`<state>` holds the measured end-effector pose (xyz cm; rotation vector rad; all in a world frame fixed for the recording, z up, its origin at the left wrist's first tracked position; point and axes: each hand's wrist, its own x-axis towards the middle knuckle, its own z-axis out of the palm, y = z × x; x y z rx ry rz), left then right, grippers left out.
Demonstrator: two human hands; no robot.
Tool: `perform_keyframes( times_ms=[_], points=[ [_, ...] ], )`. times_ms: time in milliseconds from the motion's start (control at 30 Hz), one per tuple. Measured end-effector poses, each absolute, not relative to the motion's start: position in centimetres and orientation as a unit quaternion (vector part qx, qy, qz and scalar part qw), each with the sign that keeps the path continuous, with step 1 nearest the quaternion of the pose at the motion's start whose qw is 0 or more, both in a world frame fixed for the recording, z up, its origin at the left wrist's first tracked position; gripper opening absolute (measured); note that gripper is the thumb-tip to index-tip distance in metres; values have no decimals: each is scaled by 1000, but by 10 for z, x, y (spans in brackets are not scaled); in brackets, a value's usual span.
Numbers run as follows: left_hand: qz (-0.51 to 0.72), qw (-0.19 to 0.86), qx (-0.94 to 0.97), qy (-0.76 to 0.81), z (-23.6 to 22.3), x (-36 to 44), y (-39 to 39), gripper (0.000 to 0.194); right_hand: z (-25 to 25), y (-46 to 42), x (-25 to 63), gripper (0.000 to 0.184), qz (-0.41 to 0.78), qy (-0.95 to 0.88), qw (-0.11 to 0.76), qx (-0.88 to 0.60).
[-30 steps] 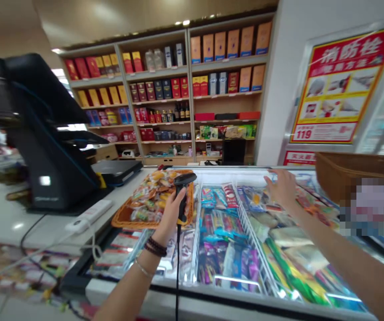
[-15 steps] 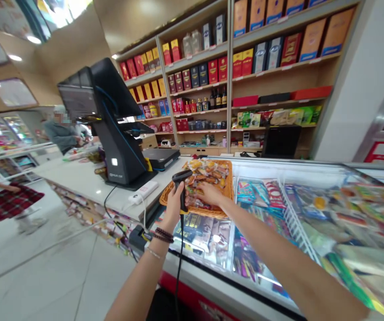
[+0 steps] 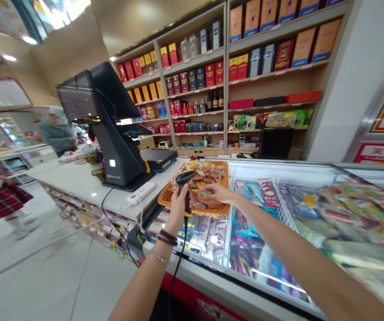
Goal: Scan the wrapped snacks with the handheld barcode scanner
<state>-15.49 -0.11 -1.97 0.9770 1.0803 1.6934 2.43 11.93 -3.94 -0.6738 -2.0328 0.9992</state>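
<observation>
**Left hand:** My left hand (image 3: 178, 210) is closed around the grip of a black handheld barcode scanner (image 3: 185, 187). Its thin black cable (image 3: 175, 267) hangs down from the bottom.

**Right hand:** My right hand (image 3: 219, 193) is stretched over the basket. The fingers (image 3: 208, 192) are lowered onto small shiny snack packets (image 3: 203, 176), but I cannot tell if they really grip one.

**Basket:** The orange-brown woven basket (image 3: 217, 211) sits at the freezer's far left side, just beside the counter, in the middle of the frame.

**Relation:** The basket lies ahead of both hands. Its longer side seems to run across in front of me, but I am not sure. My right hand is the nearer one, and the scanner head is over the basket's left part.

**Rest:** A white counter (image 3: 78, 187) with a black checkout terminal (image 3: 118, 151) is on the left. Wooden shelves (image 3: 224, 89) of boxed liquor stand behind. A person in a grey top (image 3: 56, 136) is at upper left.
</observation>
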Motion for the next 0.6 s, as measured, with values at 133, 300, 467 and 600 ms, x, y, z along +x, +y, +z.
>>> perform_keyframes(
  times_ms=[133, 300, 467, 600],
  points=[
    [666, 477, 402, 410, -9, -124, 0, 70, -36, 109, 72, 53, 491, -676, 466, -292],
    [625, 554, 433, 339, 0, -58, -2, 71, -58, 101, 154, 49, 524, -500, 561, -401],
    [555, 620, 461, 308, -14, 12, 0, 75, -77, 95, 223, 49, 509, -426, 606, -439],
    [528, 634, 474, 308, -28, 46, 10, 77, -86, 96, 256, 50, 454, -421, 643, -450]
  ],
)
